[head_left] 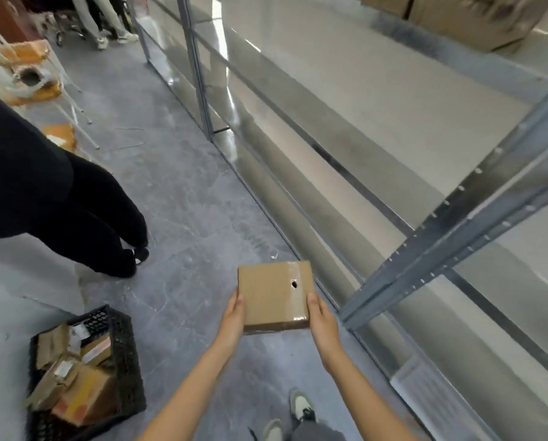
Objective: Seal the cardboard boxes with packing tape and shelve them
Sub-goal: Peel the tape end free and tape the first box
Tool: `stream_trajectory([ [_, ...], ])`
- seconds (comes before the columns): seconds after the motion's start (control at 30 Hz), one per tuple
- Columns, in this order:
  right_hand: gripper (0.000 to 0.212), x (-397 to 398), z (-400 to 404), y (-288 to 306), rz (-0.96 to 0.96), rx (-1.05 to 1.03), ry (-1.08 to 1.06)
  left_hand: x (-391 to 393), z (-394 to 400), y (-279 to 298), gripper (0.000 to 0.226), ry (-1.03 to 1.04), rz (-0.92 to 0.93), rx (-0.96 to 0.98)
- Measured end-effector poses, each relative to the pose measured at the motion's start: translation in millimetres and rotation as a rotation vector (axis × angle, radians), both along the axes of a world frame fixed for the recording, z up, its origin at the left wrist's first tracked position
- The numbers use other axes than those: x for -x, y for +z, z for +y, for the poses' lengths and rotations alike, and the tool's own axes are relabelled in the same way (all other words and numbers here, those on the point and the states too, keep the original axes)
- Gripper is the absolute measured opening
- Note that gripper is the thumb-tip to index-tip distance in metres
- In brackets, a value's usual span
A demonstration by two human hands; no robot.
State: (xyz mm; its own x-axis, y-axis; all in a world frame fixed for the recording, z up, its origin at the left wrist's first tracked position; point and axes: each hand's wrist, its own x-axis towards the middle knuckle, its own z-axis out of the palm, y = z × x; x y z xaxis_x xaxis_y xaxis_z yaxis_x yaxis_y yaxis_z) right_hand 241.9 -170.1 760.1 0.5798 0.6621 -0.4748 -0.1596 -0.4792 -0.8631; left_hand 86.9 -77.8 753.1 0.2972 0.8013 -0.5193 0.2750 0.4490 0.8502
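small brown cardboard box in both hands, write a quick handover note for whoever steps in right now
Left hand: grips the left edge of the small brown cardboard box.
Right hand: grips its right edge.
Box: held level above the grey floor, beside the grey metal shelving unit; clear packing tape runs along its top, with a small hole showing there.
Black plastic crate at lower left holds more cardboard boxes.
Done: this box looks taped.
Left: set it on a shelf, then probably seal and shelve the crate's boxes.
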Motion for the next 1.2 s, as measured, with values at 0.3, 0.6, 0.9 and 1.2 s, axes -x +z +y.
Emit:
stream_trajectory([
  [0.3,0.03,-62.9,-160.7,33.2,-0.016,-0.027,-0.544,-133.0,-94.6,29.9,0.044,-0.504,-0.073,-0.032],
  [0.6,0.024,-113.5,-282.9,38.8,-0.079,0.03,-0.819,-225.7,-199.8,47.1,0.045,-0.764,-0.075,-0.007],
  [0.9,0.079,-150.3,-370.4,70.5,-0.216,0.005,-0.789,-276.2,-272.3,98.1,0.037,-0.836,-0.09,-0.049],
  [1.2,0.078,-198.2,-403.4,212.4,-0.538,-0.239,-0.88,-342.1,-310.4,242.4,0.059,-0.857,-0.459,-0.368],
])
